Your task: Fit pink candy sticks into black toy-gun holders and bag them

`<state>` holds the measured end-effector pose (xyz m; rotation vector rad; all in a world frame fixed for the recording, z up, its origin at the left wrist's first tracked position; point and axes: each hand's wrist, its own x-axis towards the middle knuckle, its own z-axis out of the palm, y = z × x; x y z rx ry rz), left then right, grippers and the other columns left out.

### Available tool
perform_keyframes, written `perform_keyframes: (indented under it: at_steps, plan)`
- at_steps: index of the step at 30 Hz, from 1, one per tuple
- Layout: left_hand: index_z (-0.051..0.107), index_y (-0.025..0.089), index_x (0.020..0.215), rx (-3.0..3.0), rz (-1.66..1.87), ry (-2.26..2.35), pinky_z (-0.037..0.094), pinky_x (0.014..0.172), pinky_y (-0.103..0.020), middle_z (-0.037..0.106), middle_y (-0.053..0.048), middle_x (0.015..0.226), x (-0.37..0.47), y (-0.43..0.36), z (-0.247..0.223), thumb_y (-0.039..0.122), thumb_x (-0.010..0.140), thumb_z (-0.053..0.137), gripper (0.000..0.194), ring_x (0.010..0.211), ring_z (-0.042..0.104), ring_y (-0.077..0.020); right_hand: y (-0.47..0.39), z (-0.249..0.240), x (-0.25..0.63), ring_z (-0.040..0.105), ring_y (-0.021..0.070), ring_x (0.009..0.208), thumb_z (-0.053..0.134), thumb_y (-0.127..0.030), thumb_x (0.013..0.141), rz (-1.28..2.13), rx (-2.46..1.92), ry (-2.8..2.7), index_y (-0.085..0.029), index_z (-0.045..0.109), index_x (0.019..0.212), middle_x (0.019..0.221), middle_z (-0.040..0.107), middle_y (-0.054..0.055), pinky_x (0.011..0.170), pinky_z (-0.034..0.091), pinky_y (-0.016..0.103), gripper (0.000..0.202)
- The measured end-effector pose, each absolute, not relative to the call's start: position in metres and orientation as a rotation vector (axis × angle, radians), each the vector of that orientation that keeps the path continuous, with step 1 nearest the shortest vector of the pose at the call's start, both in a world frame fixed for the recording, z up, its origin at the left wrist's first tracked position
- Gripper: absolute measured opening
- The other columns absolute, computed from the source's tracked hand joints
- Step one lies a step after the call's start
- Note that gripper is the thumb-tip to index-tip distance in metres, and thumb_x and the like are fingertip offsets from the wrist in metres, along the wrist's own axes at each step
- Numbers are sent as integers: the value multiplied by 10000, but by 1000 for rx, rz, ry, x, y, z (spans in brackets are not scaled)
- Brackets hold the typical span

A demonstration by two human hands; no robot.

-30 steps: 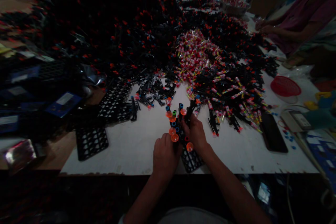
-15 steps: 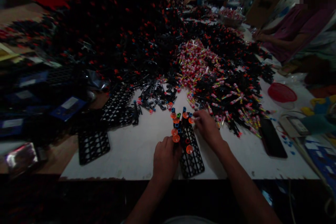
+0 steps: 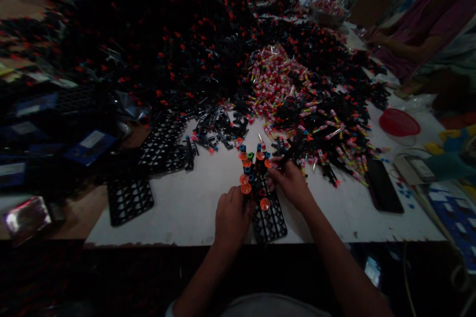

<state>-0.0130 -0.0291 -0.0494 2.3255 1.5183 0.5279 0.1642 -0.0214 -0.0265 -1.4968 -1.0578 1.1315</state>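
Observation:
A black grid tray [image 3: 270, 223] lies on the white table in front of me. Small black toy guns stand in its far part, with orange suction cups [image 3: 245, 188] and blue, green and red rings showing on top. At the tray's left side, my left hand [image 3: 232, 218] is closed, its fingertips by the nearest cups; what they grip is hidden. My right hand [image 3: 292, 183] is closed at the tray's right side on a dark piece that looks like a toy gun [image 3: 295, 149]. Its fingertips are beside an orange cup.
Beyond the tray spreads a heap of black toy guns [image 3: 208, 74] with orange tips. Pink candy tubes [image 3: 273, 77] are piled among them. Another grid tray [image 3: 131, 200] lies left; a phone [image 3: 383, 185] and red-lidded tub [image 3: 399, 123] lie right. Two people sit across and right.
My right hand has moved slightly down and inward along the tray, and a dark piece now shows above it. My left hand stays by the tray. The whole view has shifted slightly.

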Motion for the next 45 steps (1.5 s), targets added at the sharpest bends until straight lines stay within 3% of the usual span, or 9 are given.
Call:
perform_keyframes:
  at_steps: [7, 13, 20, 24, 29, 33, 36, 42, 45]
  plan:
    - [582, 189, 867, 2323, 547, 1505, 426, 662, -328, 631, -61, 841, -13, -30, -48, 223, 837, 528, 70, 768, 570, -230, -31, -37, 136, 646, 233, 818, 526, -285, 823, 686, -1828, -1319, -189, 584, 939, 886, 678, 86, 684, 498, 312, 161]
    - [589, 180, 866, 2333, 555, 1501, 416, 662, -333, 637, -64, 824, -12, -29, -48, 236, 861, 498, 107, 741, 567, -225, -35, -28, 133, 609, 189, 803, 461, -164, 851, 554, -1821, -1631, -204, 557, 948, 917, 629, 57, 684, 472, 275, 142]
    - [591, 171, 864, 2310, 493, 1549, 418, 687, -348, 625, -73, 825, -10, -30, -50, 242, 856, 514, 105, 773, 561, -243, -20, -23, 169, 609, 243, 800, 539, -275, 860, 224, -2320, -1551, -145, 545, 866, 912, 610, 151, 658, 436, 314, 131]
    - [581, 172, 902, 2267, 518, 1494, 436, 691, -350, 615, -68, 837, -14, -30, -44, 213, 843, 522, 92, 785, 561, -239, -21, -25, 176, 599, 190, 663, 591, -287, 804, 472, -2174, -1374, -190, 501, 720, 730, 600, 51, 598, 435, 285, 157]
    - [564, 177, 1056, 2195, 582, 1271, 465, 773, -353, 620, -76, 977, -23, -30, -41, 155, 831, 516, 231, 893, 567, -228, -56, -23, 160, 579, 136, 525, 646, -377, 731, 1067, -1575, -884, -210, 515, 948, 712, 620, -22, 479, 451, 245, 304]
    - [566, 176, 1081, 2193, 578, 1310, 460, 771, -364, 616, -77, 947, -21, -30, -43, 162, 829, 520, 257, 881, 561, -236, -80, -27, 134, 618, 159, 536, 645, -350, 716, 1318, -1411, -776, -192, 575, 871, 652, 656, -10, 527, 504, 274, 232]
    - [569, 178, 1074, 2216, 575, 1358, 453, 769, -365, 619, -75, 942, -18, -30, -44, 154, 827, 508, 255, 882, 562, -238, -83, -34, 122, 609, 169, 520, 620, -349, 745, 1199, -1556, -865, -179, 618, 807, 602, 648, 3, 508, 495, 273, 181]
    - [605, 182, 954, 2221, 568, 1362, 439, 723, -345, 636, -72, 881, -15, -28, -47, 149, 836, 456, 193, 841, 582, -232, -81, -47, 109, 635, 203, 822, 555, -226, 800, 642, -1783, -1360, -198, 622, 916, 889, 663, 66, 707, 504, 292, 137]
    - [598, 179, 983, 2217, 576, 1382, 436, 715, -340, 638, -73, 884, -15, -28, -46, 128, 827, 447, 223, 834, 584, -228, -80, -42, 111, 627, 189, 809, 529, -152, 789, 686, -1745, -1446, -195, 591, 944, 889, 646, 57, 692, 502, 279, 172]
